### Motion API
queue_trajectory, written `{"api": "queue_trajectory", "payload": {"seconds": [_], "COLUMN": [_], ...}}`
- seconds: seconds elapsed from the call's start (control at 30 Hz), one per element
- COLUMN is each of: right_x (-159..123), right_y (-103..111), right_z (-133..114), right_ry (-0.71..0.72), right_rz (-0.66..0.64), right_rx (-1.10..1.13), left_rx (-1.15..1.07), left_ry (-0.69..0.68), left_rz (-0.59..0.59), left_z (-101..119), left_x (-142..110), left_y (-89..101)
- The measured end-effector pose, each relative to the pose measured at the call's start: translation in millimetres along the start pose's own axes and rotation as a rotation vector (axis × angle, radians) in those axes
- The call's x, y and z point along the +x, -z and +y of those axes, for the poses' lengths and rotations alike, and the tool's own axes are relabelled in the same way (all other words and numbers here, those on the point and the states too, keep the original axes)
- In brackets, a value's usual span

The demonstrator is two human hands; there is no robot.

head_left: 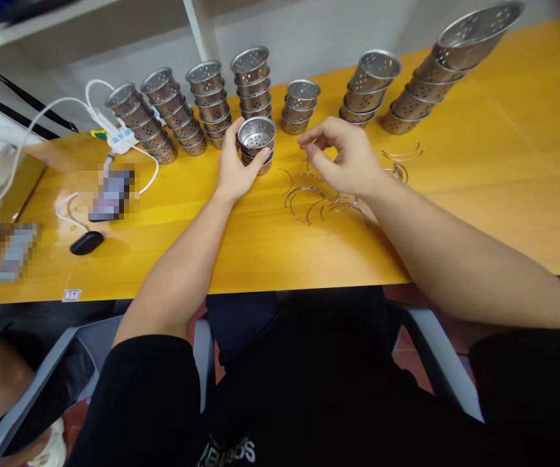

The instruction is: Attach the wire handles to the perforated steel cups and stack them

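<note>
My left hand [235, 167] is wrapped round a short stack of perforated metal cups [256, 137] standing on the yellow table [172, 233]. My right hand [345, 155] hovers just right of it, above a scatter of thin wire handles [326, 202]. Its fingers are curled and pinched together; whether a wire is in them I cannot make out.
Several leaning stacks of the same metal cups [172, 110] line the table's far edge, the tallest stack of cups [448, 61] at the right. A white power strip with cables [119, 136], a blurred phone [111, 193] and a black case [86, 242] lie to the left.
</note>
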State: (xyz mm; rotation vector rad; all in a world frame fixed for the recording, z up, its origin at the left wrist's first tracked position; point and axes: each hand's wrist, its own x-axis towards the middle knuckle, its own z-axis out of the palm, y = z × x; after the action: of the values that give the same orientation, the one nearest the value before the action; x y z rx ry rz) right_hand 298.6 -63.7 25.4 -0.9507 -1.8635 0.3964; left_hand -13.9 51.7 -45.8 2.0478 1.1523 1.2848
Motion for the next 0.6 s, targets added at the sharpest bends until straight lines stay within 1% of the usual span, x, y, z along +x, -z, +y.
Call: {"api": "queue_trajectory", "payload": {"seconds": [0.13, 0.3, 0.37, 0.5, 0.6], "right_x": [0, -1, -1, 0, 0], "right_y": [0, 1, 1, -1, -3], "right_z": [0, -1, -1, 4, 7], "right_ry": [-0.014, -0.035, -0.045, -0.062, -0.073], "right_rz": [-0.008, -0.011, -0.014, -0.001, 0.003], "right_rx": [-0.023, -0.015, -0.003, 0.017, 0.03], "left_rx": [-0.02, -0.005, -0.011, 0.012, 0.031], "left_ry": [-0.007, -0.041, -0.045, -0.098, -0.103], "left_rz": [0.008, 0.025, 0.037, 0.047, 0.016], "left_z": [4, -5, -4, 14, 28], "left_x": [-1, -2, -3, -7, -11], "left_y": [1.4, 1.7, 2.3, 5.5, 7.0]}}
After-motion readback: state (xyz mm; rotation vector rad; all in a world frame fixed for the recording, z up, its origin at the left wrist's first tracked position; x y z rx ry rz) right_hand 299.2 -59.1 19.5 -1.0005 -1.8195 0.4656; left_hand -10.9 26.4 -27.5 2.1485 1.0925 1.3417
